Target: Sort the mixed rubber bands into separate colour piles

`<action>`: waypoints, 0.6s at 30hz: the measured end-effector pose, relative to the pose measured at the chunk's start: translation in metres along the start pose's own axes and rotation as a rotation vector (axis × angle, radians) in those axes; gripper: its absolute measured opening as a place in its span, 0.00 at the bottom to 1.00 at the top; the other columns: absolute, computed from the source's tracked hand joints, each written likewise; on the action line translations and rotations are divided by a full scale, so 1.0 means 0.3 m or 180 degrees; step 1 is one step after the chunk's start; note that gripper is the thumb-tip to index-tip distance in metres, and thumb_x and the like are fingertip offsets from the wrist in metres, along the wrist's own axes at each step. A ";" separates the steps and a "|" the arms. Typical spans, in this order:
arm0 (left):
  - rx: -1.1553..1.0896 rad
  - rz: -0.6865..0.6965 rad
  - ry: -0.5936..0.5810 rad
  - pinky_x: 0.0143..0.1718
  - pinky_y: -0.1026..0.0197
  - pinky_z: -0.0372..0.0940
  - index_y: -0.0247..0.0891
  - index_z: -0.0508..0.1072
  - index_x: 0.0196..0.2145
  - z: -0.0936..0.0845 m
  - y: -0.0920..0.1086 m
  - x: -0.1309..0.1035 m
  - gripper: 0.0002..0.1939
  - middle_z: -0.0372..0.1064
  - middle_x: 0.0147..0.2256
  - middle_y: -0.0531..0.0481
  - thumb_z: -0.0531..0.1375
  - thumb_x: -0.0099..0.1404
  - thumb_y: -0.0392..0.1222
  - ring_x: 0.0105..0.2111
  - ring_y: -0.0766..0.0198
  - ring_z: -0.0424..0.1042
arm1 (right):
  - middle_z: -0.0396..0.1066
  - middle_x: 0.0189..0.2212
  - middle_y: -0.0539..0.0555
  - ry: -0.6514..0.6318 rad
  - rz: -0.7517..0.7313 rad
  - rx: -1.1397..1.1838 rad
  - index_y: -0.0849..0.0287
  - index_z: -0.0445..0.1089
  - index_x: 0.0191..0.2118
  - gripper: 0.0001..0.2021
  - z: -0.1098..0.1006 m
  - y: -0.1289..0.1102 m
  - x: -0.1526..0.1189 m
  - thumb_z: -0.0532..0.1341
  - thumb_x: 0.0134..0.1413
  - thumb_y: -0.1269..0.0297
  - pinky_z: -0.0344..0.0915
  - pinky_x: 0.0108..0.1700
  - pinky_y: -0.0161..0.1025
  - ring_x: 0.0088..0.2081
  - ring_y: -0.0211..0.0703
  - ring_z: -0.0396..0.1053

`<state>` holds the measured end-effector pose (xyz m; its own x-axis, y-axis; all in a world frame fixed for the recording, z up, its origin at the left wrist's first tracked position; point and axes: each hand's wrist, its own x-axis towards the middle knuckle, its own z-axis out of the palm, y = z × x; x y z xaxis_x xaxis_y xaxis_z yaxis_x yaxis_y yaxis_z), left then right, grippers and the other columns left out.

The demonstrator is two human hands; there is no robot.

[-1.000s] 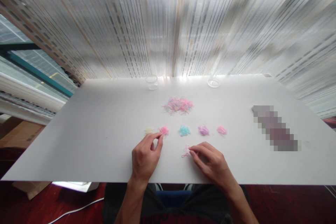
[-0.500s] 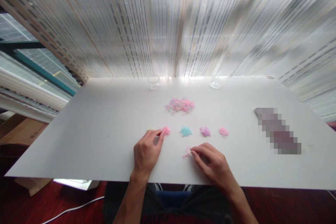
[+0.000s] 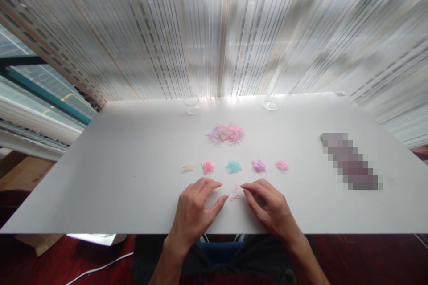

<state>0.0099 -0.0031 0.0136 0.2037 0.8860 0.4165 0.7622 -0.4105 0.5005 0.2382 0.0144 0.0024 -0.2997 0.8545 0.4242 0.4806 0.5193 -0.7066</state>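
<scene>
Several pink elastic bands (image 3: 235,197) lie loosely on the white table (image 3: 110,178) between my hands. To their left, my left hand (image 3: 199,207) is open, with thumb and index finger apart and nothing between them. My right hand (image 3: 269,200) is close on the other side; its index fingertip is at the edge of the pink bands, and its thumb sits slightly apart below. Beyond my hands runs a row of small band piles: pale yellow (image 3: 187,168), bright pink (image 3: 207,167), turquoise (image 3: 234,166), purple (image 3: 258,165) and light pink (image 3: 281,165).
A larger mixed heap of bands (image 3: 226,134) lies behind the row. Two clear round containers, one at left (image 3: 191,106) and one at right (image 3: 270,105), stand near the back edge. A pixelated long object (image 3: 351,161) rests at right. Striped translucent sheeting (image 3: 207,31) rises behind the table.
My left hand has left the bright pink pile, moved right and nearer to me, and opened. My right index finger and thumb have parted slightly beside the loose pink bands. The view has shifted slightly.
</scene>
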 end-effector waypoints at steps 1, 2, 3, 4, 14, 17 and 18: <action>0.0025 0.0077 -0.0118 0.36 0.59 0.68 0.41 0.77 0.44 0.007 0.009 -0.005 0.06 0.78 0.38 0.49 0.65 0.70 0.43 0.33 0.61 0.75 | 0.73 0.34 0.53 0.0012 0.0004 0.0000 0.56 0.75 0.46 0.07 0.000 0.001 -0.001 0.60 0.68 0.71 0.71 0.39 0.37 0.35 0.42 0.73; 0.0053 0.0137 -0.0176 0.36 0.58 0.67 0.41 0.78 0.43 0.015 0.016 -0.009 0.06 0.77 0.38 0.49 0.66 0.70 0.42 0.34 0.60 0.75 | 0.73 0.34 0.53 0.0013 0.0011 0.0003 0.56 0.75 0.46 0.08 0.001 0.001 -0.002 0.60 0.68 0.72 0.71 0.39 0.37 0.35 0.42 0.73; 0.0075 0.0177 -0.0194 0.36 0.58 0.67 0.41 0.78 0.42 0.023 0.019 -0.012 0.05 0.77 0.37 0.50 0.66 0.69 0.41 0.34 0.59 0.76 | 0.73 0.34 0.53 0.0010 0.0017 0.0009 0.56 0.75 0.46 0.08 0.001 0.002 -0.002 0.59 0.68 0.72 0.71 0.39 0.37 0.35 0.42 0.73; 0.0087 0.0199 -0.0195 0.36 0.58 0.66 0.41 0.79 0.41 0.031 0.020 -0.015 0.04 0.76 0.36 0.50 0.66 0.70 0.40 0.34 0.60 0.75 | 0.73 0.34 0.53 0.0003 0.0025 0.0014 0.56 0.75 0.46 0.07 0.002 0.003 -0.003 0.59 0.69 0.72 0.71 0.40 0.38 0.35 0.42 0.73; 0.0081 0.0374 -0.0334 0.35 0.58 0.63 0.43 0.80 0.42 0.051 0.021 -0.011 0.05 0.76 0.36 0.51 0.62 0.73 0.40 0.30 0.61 0.70 | 0.73 0.34 0.52 -0.0034 0.0065 0.0032 0.55 0.74 0.46 0.07 0.005 0.008 -0.003 0.59 0.69 0.71 0.71 0.39 0.38 0.35 0.42 0.73; 0.0051 0.0438 -0.0369 0.35 0.58 0.63 0.41 0.78 0.39 0.054 0.023 -0.001 0.08 0.76 0.35 0.50 0.59 0.75 0.38 0.30 0.61 0.70 | 0.73 0.33 0.52 -0.0029 0.0072 0.0015 0.55 0.75 0.45 0.07 0.006 0.007 -0.002 0.59 0.69 0.71 0.71 0.39 0.39 0.35 0.42 0.73; -0.0046 0.0410 -0.0389 0.35 0.59 0.64 0.40 0.78 0.40 0.054 0.023 0.003 0.08 0.76 0.36 0.49 0.58 0.76 0.38 0.31 0.61 0.70 | 0.73 0.33 0.52 -0.0029 0.0073 0.0012 0.55 0.75 0.45 0.07 0.006 0.007 -0.002 0.59 0.69 0.71 0.71 0.39 0.39 0.35 0.42 0.73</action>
<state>0.0253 -0.0018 0.0051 0.3728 0.8452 0.3830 0.7163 -0.5245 0.4603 0.2379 0.0148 -0.0004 -0.2961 0.8661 0.4028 0.4844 0.4996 -0.7182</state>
